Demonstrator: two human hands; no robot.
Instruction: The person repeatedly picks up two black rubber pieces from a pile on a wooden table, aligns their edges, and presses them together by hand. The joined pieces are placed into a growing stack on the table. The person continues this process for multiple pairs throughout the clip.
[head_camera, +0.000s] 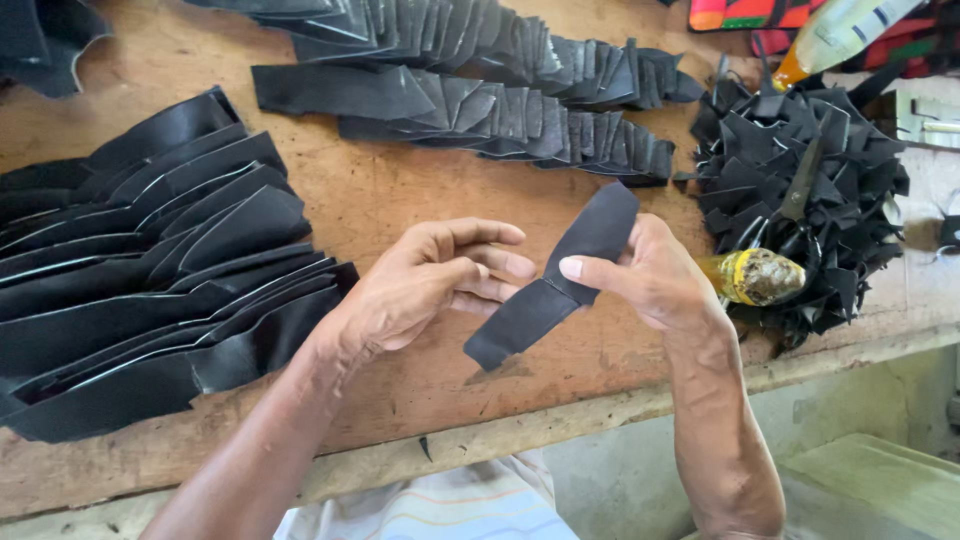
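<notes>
- Across the wooden surface (380, 200), from largest to smallest: broad stack of long black rubber strips (150, 270) fanned at far left; two overlapping rows of shorter rubber pieces (500, 110) along the back; spiky heap of small rubber offcuts (800, 180) at right, with a dark blade-like tool (803, 180) lying on it.
- Above the near edge of the surface, between both hands: one short black rubber strip (560, 280), held slantwise, upper end toward the back rows, lower end hanging free toward the body.
- Right hand (660, 280): fingers closed on the strip's middle, thumb (590, 270) pressed flat over the front face, remaining fingers hidden behind; a yellow-banded tool handle (755, 277) jutting out just beyond the palm, whether gripped or merely lying behind cannot be told.
- Left hand (430, 280): fingers (500, 265) loosely curled, tips just beside the strip's left edge, touching or barely apart, not clamped on anything visible.
- Likely trouble: strip pinched at one point only, so could swivel or slide out past the thumb and drop off the near edge of the surface.
- Further risk: handle so near the working palm, any blade on it close to the fingers while the strip is being turned.
- Lesser risk: elbow brushing the fanned stack, disordering it.
</notes>
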